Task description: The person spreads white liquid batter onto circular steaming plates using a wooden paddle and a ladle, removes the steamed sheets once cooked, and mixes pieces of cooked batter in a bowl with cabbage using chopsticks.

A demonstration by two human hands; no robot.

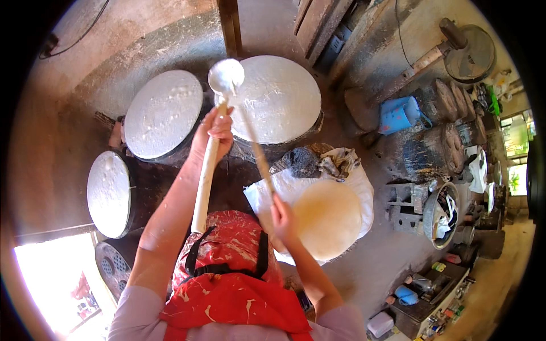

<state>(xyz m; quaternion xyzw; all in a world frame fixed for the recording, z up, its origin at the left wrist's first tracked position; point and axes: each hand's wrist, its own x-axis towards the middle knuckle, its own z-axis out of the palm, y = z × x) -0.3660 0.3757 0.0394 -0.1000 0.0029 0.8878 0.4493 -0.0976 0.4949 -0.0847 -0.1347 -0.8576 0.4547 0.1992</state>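
My left hand is raised and grips a thick white rod. A round ladle head coated in white batter sits at the rod's upper end. It hangs between two round white cooking surfaces, one at the middle and one to the left. My right hand is closed on a thin wooden stick, which slants up to the near edge of the middle surface. Just right of that hand a pale round disc lies on a white cloth.
A third white round surface is at the far left, with a perforated metal disc below it. A blue jug, a fan, a metal bowl and cluttered shelves are on the right. I wear a red apron.
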